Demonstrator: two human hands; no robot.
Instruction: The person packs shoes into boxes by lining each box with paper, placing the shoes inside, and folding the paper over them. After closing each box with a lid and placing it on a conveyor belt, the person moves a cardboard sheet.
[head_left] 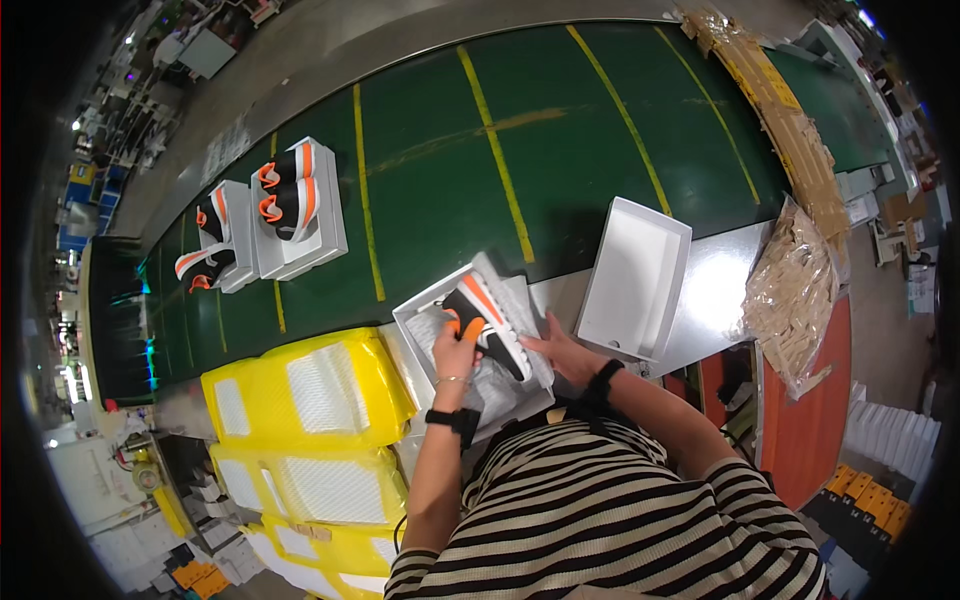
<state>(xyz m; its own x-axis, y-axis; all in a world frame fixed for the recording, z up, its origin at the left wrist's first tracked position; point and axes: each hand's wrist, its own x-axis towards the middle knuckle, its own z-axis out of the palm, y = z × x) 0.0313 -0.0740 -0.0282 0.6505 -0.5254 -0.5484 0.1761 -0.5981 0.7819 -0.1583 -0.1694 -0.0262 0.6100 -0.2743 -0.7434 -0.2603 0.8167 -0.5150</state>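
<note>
right now the step in hand looks like settling a shoe [487,318] into its open white box [420,310], which sits on the near edge of the green belt [450,170], just in front of the person. the shoe is black with an orange stripe and a white sole, lying slantwise over the crumpled white paper [490,385] that lines the box. the left hand [457,350] grips the near left end of the shoe, fingers curled around it and closed on it; whether the thumb is under it i cannot tell. the right hand [560,350] lies just right of the shoe, against the box's right edge, fingers pressed together and stretched flat, touching the paper or the sole, hard to say which. a loose white lid [637,278] rests to the right, a little apart from the box. far to the left on the belt stand two more open boxes [300,205], each with shoes of the same colours. yellow crates [310,390] are stacked near left, and a clear bag of brown paper packing [790,295] lies at the right. by my judgement the next move calls for laying the shoe flat, with the paper kept under it rather than bunched up at the side.
</note>
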